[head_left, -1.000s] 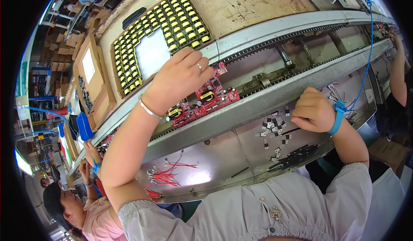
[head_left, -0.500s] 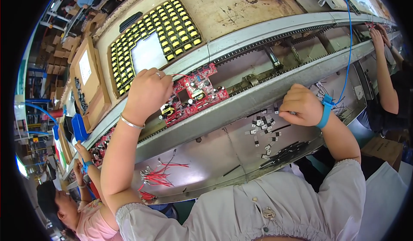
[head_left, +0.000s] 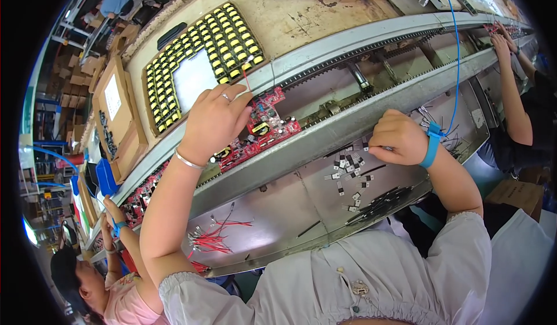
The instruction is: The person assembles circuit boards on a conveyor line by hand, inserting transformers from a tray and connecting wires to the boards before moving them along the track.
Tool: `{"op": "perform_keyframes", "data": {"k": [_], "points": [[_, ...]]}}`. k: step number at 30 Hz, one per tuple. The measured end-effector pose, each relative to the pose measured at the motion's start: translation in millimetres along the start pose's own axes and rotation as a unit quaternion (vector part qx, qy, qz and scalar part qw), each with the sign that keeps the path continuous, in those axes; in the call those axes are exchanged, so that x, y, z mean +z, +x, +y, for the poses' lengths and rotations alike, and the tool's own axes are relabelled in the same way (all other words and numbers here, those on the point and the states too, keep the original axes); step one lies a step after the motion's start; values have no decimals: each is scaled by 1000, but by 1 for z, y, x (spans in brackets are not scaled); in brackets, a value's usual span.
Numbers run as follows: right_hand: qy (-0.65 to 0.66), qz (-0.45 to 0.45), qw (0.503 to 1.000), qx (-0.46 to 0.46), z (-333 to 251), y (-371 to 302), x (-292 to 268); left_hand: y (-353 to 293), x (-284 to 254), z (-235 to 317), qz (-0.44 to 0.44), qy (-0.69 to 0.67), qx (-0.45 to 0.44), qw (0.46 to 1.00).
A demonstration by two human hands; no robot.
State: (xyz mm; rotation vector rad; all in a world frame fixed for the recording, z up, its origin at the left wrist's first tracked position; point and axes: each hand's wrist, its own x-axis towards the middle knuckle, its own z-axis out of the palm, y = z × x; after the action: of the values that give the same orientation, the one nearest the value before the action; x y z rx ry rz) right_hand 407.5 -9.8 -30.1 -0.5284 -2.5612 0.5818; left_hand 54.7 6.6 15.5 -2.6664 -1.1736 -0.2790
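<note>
My left hand point(head_left: 217, 119) is over the red circuit board point(head_left: 272, 136) on the conveyor rail. Its fingers are pinched on a thin red wire point(head_left: 246, 80) that sticks up past the fingertips. Black, yellow and blue parts stand on the board, and the hand covers its left part. Above the steel tray point(head_left: 278, 209), my right hand point(head_left: 397, 139) is curled closed, a small greyish bit showing between its fingers; I cannot make out what it is. Loose black transistors point(head_left: 351, 165) with metal legs lie just left of it. A blue strap point(head_left: 431, 145) rings that wrist.
Red wires point(head_left: 209, 241) lie bundled in the tray's left part. Beyond the conveyor rail point(head_left: 336, 119) stands a cardboard tray of yellow-topped coils point(head_left: 232, 41). A blue coiled cord point(head_left: 457, 64) hangs down to my right wrist. Co-workers' hands point(head_left: 113, 212) are at the line on both sides.
My left hand has moved slightly right and tilted, and the red wire now points up instead of sideways. My right hand has shifted a little left. The board appears slightly further left.
</note>
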Motion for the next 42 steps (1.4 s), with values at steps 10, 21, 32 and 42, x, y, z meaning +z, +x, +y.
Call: {"op": "perform_keyframes", "data": {"k": [10, 21, 32, 42], "points": [[-66, -119, 991, -6, -20, -4, 16, -54, -71, 59, 51, 0, -85, 995], [-136, -266, 954, 28, -64, 0, 25, -233, -80, 105, -143, -49, -364, 919], [-309, -206, 875, 309, -53, -35, -17, -242, -12, 115, -112, -26, -339, 934], [-286, -135, 898, 306, -6, -71, -18, -226, -4, 107, -153, -17, -332, 931]]}}
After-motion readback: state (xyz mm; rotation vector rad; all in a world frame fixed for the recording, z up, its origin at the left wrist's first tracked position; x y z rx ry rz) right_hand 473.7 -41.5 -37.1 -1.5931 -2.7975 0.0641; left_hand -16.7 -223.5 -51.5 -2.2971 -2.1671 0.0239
